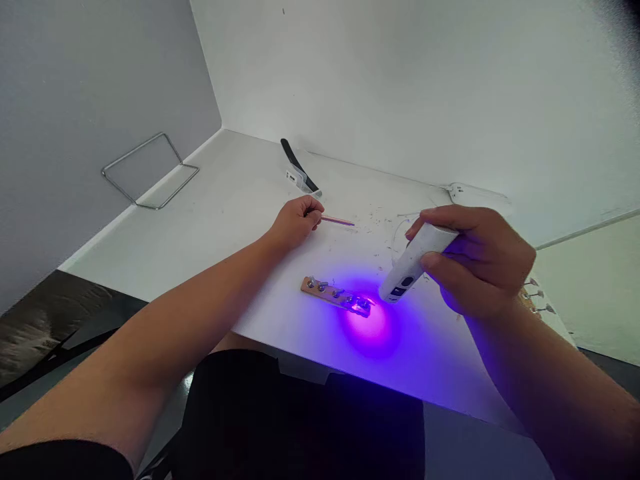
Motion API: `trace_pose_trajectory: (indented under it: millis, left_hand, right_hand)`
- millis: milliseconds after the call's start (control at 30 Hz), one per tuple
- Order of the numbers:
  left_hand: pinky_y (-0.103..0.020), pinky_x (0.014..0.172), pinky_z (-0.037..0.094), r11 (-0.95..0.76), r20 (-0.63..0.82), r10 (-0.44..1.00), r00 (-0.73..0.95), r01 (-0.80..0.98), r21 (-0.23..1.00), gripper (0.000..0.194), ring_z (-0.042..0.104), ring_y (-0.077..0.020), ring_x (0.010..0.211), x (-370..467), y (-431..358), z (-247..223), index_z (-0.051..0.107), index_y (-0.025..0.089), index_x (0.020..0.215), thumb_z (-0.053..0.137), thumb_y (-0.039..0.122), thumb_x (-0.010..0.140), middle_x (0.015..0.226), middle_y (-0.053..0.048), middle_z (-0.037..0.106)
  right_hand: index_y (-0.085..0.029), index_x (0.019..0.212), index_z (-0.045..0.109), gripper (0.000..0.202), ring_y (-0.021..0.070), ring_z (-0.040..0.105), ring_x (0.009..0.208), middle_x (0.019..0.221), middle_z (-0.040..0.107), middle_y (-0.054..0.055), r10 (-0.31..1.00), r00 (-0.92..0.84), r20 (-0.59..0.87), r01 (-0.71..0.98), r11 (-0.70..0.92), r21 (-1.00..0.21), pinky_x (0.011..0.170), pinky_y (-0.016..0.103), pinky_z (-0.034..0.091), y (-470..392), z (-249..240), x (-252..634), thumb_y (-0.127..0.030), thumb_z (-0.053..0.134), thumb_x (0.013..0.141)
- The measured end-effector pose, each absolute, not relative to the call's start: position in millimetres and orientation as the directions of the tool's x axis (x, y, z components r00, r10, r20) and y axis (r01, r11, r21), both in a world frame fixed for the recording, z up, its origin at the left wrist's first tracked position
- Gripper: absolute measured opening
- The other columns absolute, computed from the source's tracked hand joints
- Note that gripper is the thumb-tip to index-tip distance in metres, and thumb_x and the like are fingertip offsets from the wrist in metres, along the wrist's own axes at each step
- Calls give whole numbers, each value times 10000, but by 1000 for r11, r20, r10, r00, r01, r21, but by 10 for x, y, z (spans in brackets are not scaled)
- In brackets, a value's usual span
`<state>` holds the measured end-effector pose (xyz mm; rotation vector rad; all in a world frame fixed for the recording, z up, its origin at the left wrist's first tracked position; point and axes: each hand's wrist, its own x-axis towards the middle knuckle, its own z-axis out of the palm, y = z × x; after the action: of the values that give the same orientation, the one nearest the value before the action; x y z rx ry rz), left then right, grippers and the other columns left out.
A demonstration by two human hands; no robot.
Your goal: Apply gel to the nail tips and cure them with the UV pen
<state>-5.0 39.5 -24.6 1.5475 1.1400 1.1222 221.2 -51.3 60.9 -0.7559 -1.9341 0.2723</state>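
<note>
My right hand point(483, 257) grips a white handheld UV lamp point(417, 260) that is lit and tilted down over the table. Its purple light falls on the right end of a narrow wooden strip point(327, 289), which carries several small shiny pieces on stubby mounts. The lamp's tip is close to the strip but apart from it. Further back, my left hand point(299, 223) is closed, thumb against fingers, on a thin pinkish stick point(339, 221) pointing right. The stick's exact kind is too small to tell.
Behind my left hand lie a curved black strip point(299, 165) and a small clear package with a white label point(296, 177). A bent metal wire frame point(160, 208) stands at left. A white power strip point(475, 195) lies by the back wall. Small scraps dot the white table point(210, 193).
</note>
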Motion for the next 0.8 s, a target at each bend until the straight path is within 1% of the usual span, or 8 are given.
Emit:
trace_pose_trajectory:
  millis: [100, 233, 300, 400, 567, 800]
  left_hand:
    - [-248, 575, 410, -191, 163, 972, 169, 160, 968, 64, 507, -84, 555, -52, 397, -249, 550, 161, 786, 508, 183, 743, 633, -2, 558]
    - [-242, 568, 411, -191, 166, 973, 161, 151, 970, 59, 515, -82, 552, -52, 397, -244, 552, 155, 787, 516, 171, 744, 630, 2, 550]
    - [-240, 567, 412, -187, 163, 974, 155, 154, 970, 54, 516, -80, 551, -48, 391, -233, 551, 151, 783, 515, 159, 744, 625, 5, 545]
    - [-237, 564, 415, -174, 153, 978, 146, 151, 973, 51, 510, -73, 541, -37, 375, -211, 548, 147, 778, 510, 141, 744, 620, 8, 544]
    - [-232, 560, 418, -190, 168, 976, 137, 162, 968, 55, 502, -68, 533, -30, 365, -201, 547, 146, 774, 507, 125, 744, 610, 8, 546]
    - [-224, 573, 426, -233, 214, 968, 131, 151, 961, 72, 498, -59, 520, -27, 394, -237, 549, 135, 770, 499, 88, 747, 588, 15, 536]
  right_hand:
    - [-315, 1057, 599, 362, 201, 592, 626, 781, 641, 15, 581, -337, 741, 386, 803, -455, 497, 346, 469, -488, 610, 2208, -297, 634, 697]
    - [-264, 1081, 590, 403, 187, 588, 618, 762, 633, 24, 559, -389, 732, 349, 825, -444, 495, 333, 464, -498, 595, 2203, -250, 631, 680]
    - [-265, 1077, 589, 405, 181, 588, 612, 750, 632, 20, 547, -408, 730, 344, 834, -432, 494, 327, 466, -511, 596, 2207, -238, 628, 675]
    - [-291, 1057, 590, 381, 184, 594, 608, 752, 643, 12, 554, -397, 732, 378, 825, -420, 486, 327, 469, -527, 604, 2214, -257, 625, 679]
    - [-283, 1031, 596, 368, 187, 601, 600, 754, 653, 10, 553, -381, 741, 416, 818, -397, 471, 323, 460, -535, 586, 2202, -289, 637, 666]
    - [-278, 1027, 615, 399, 163, 583, 539, 741, 654, -1, 514, -382, 768, 408, 839, -359, 423, 304, 447, -514, 515, 2159, -255, 637, 630]
